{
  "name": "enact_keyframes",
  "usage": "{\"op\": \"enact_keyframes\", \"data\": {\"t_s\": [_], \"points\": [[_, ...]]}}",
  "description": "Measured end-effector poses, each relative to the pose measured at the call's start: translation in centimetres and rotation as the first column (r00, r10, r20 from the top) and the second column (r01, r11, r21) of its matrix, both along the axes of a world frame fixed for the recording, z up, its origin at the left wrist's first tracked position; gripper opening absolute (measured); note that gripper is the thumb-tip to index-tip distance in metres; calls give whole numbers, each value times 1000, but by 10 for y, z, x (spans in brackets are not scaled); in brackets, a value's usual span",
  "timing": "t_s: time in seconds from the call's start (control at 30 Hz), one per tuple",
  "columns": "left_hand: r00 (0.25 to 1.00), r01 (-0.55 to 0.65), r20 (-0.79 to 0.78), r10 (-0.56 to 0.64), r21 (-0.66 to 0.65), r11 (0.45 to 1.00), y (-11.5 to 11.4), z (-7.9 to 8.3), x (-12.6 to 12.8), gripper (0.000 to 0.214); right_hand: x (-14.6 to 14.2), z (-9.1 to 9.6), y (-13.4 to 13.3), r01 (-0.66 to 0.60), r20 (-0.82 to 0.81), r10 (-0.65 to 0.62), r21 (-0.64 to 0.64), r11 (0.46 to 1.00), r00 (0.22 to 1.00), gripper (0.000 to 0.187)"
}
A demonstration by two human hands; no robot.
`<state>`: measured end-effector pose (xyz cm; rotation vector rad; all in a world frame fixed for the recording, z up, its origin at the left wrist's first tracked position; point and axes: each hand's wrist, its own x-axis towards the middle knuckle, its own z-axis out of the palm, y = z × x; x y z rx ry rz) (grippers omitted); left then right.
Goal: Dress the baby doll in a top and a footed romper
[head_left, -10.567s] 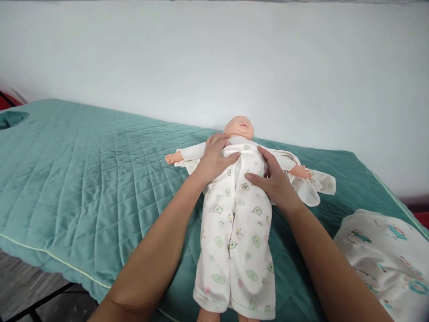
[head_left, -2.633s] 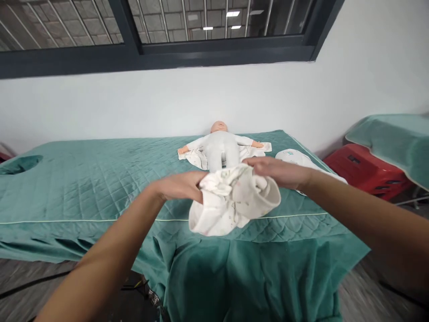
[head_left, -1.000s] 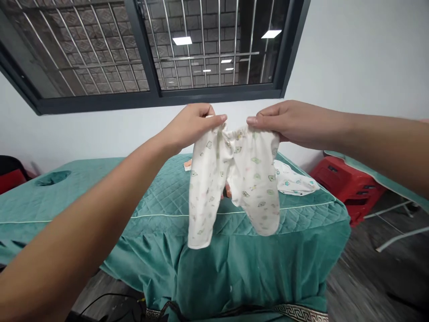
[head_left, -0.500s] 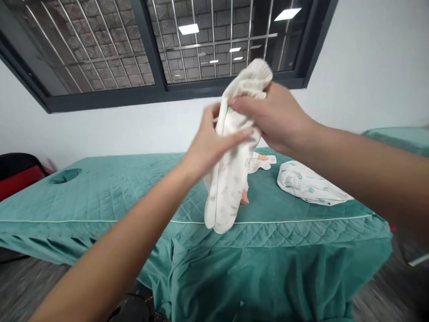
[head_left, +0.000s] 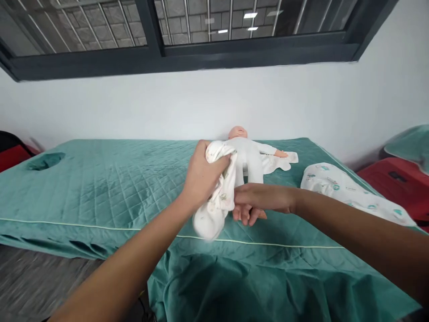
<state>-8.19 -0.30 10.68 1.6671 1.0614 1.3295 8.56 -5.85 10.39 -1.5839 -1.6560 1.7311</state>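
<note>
My left hand (head_left: pixel 203 176) is closed around a bunched pair of white printed baby trousers (head_left: pixel 216 203), which hang over the near part of the teal bed. My right hand (head_left: pixel 256 201) is beside them with its fingers loosely curled, close to the doll's feet; what the fingers hold is hidden. A baby doll (head_left: pixel 246 154) in a white bodysuit lies on its back near the wall, arms spread, on an opened white printed garment (head_left: pixel 279 162).
The teal quilted massage bed (head_left: pixel 100 188) has a face hole (head_left: pixel 45 161) at the left. A folded white printed cloth (head_left: pixel 345 192) lies on its right side. A red stool (head_left: pixel 395 183) stands to the right, with a barred window above the white wall.
The trousers came down from head height to just above the bed. My right hand let go of the waistband and dropped by the doll's feet; my left hand now holds them bunched.
</note>
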Motion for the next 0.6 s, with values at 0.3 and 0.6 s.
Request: {"op": "enact_keyframes", "data": {"t_s": [0.3,0.6], "points": [[997,-42,-73,10,-453,891,56,-103,24,41,110,-42,111,225,191,-621,819,528,760,52],[904,327,427,17,-716,617,56,-80,89,44,167,-73,245,341,303,-627,632,696,718,107]]}}
